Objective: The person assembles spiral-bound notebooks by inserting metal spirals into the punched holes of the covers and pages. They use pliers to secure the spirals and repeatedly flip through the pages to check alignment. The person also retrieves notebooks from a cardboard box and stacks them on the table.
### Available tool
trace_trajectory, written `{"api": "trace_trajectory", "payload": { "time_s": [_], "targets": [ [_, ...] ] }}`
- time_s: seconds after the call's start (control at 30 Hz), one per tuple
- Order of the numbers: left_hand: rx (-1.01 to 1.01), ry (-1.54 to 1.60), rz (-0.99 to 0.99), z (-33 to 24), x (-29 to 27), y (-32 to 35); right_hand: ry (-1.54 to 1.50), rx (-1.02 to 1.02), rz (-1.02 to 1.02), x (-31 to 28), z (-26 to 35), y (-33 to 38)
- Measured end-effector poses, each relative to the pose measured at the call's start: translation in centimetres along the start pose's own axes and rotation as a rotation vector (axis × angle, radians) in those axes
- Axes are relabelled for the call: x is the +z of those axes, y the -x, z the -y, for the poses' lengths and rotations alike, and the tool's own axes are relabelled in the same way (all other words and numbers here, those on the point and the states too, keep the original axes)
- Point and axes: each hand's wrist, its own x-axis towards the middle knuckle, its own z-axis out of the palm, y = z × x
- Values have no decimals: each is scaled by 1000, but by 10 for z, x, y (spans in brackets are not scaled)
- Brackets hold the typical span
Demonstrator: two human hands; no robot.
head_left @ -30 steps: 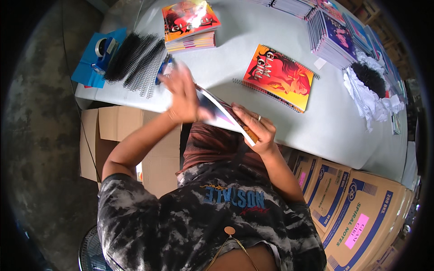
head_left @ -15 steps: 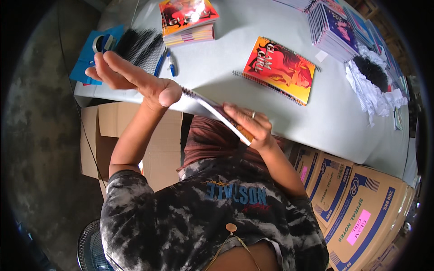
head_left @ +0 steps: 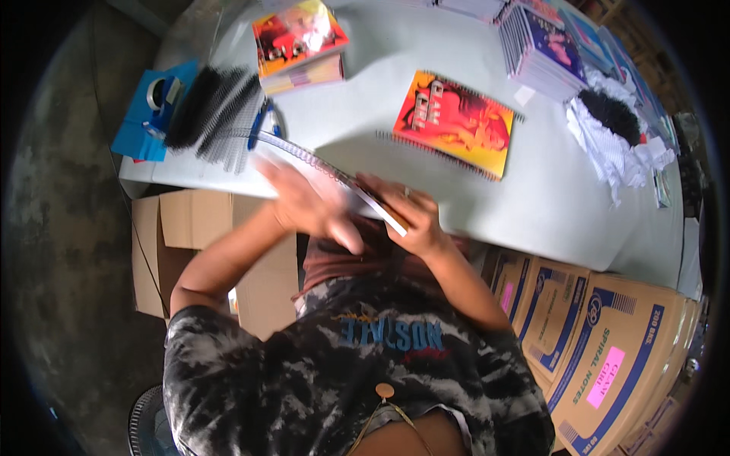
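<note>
My right hand [head_left: 403, 213] is wrapped round the lower end of a thin notebook [head_left: 389, 216], held edge-on over the near table edge. A dark spiral coil [head_left: 300, 153] runs along the notebook's edge and sticks out past its far end, toward the loose coils. Beside the notebook, my left hand [head_left: 308, 201] is blurred by motion, its fingers stretched and thumb apart, with nothing seen in it. Whether it touches the pages I cannot tell. On the table lies a red and yellow spiral notebook [head_left: 456, 125], with coils showing along two opposite edges.
A stack of similar notebooks [head_left: 300, 45] stands at the back left. Near it lie black loose coils [head_left: 205, 114], blue pens [head_left: 266, 121] and a tape roll [head_left: 156, 95] on blue sheets. Purple notebooks [head_left: 544, 53] and crumpled cloth [head_left: 601, 152] sit right. Cardboard boxes [head_left: 616, 349] stand below.
My left hand has swept down and right, from above the table's left side to beside the notebook. The coil's protruding end now shows. The whole view has shifted slightly.
</note>
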Motion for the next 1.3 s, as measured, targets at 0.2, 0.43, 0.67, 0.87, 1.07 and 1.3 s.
{"api": "trace_trajectory", "payload": {
  "time_s": [0.2,0.43,0.67,0.87,1.07,1.3],
  "targets": [
    [-116,111,173,-23,8,32,-48,36,-23,4,-5,0],
    [-598,386,292,-18,22,3,-52,66,-19,4,-2,-2],
    [-236,139,120,18,25,-33,-85,78,11,7,-4,-3],
    [-33,-78,-170,12,42,-48,-260,207,42,2,-6,-5],
    [-354,370,231,-46,19,-5,-109,161,-93,9,-11,-6],
    [-1318,986,38,-13,-39,-108,231,-10,160,-42,42,-70]
  ]
}}
